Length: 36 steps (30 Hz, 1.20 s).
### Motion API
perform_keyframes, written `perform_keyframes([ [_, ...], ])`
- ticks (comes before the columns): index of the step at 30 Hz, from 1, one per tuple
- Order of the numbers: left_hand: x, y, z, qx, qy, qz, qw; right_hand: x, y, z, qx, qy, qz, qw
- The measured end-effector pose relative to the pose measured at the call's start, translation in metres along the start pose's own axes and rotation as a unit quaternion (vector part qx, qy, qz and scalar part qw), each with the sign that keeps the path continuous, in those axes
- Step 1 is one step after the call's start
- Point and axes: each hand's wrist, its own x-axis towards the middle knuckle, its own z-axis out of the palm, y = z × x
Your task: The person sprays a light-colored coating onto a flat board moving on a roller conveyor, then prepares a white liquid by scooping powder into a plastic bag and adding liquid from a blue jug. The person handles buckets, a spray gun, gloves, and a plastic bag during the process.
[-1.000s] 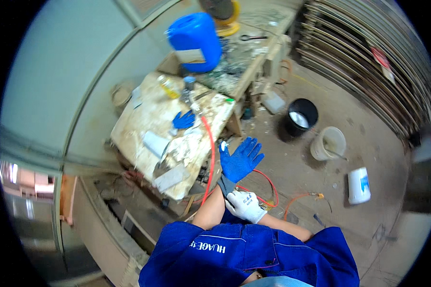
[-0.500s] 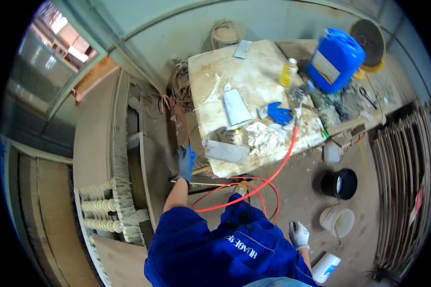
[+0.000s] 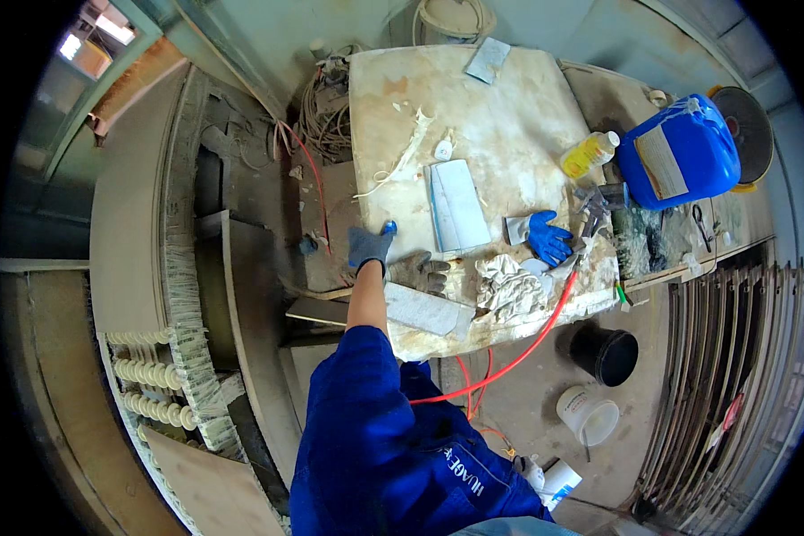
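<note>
My left hand (image 3: pixel 369 247), in a grey glove with blue on the fingers, is over the left edge of the stained table (image 3: pixel 509 107). It is near a dark grey glove (image 3: pixel 422 272) and a flat grey slab (image 3: pixel 420 308). A blue fingertip points to the right; the other fingers are hidden, so its grip is unclear. Low by my right side, my right hand (image 3: pixel 531 473) wears a white glove and is mostly covered by my clothes. Beside it lies a white cylinder (image 3: pixel 560 482). A red hose (image 3: pixel 545 326) runs from a metal spray-gun-like tool (image 3: pixel 591 219) on the table.
On the table lie a folded pale cloth (image 3: pixel 456 205), a blue glove (image 3: pixel 548 238), crumpled cloth (image 3: pixel 506 286) and a yellow bottle (image 3: pixel 590 154). A blue jerrycan (image 3: pixel 681 152) stands at right. A black bucket (image 3: pixel 604 354) and white bucket (image 3: pixel 586 414) stand on the floor.
My left hand has risen from beside the table to over its left edge. My right hand has drawn in towards my body and is more hidden. The view has shifted.
</note>
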Motion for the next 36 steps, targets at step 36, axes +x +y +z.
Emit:
perform_keyframes([
  [36,0.124,0.018,-0.013,0.205,-0.329,0.100,0.916,0.003,-0.046,0.017,0.032,-0.003,0.053,0.998],
])
